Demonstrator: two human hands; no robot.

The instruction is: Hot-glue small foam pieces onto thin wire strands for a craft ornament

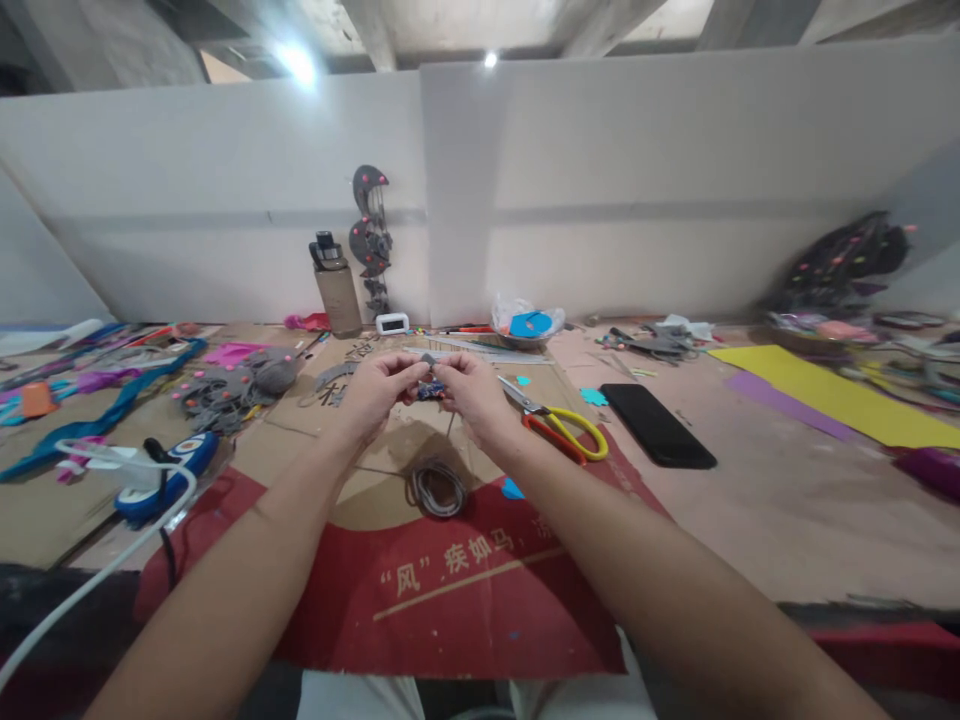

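Observation:
My left hand (381,388) and my right hand (469,390) meet above the cardboard sheet (450,590), fingers pinched together on a small dark blue piece (430,391) held between them. A thin grey strip (427,358) sticks up from the fingertips. Both hands are closed on this small item. Below them on the cardboard lies a coil of grey wire (437,488).
Scissors with yellow and orange handles (559,425) lie right of my hands, a black phone (657,425) beyond them. A water bottle (336,285) stands by the white wall. Grey felt pieces (225,385) and a glue gun (161,470) sit left. Yellow foam sheet (832,390) lies right.

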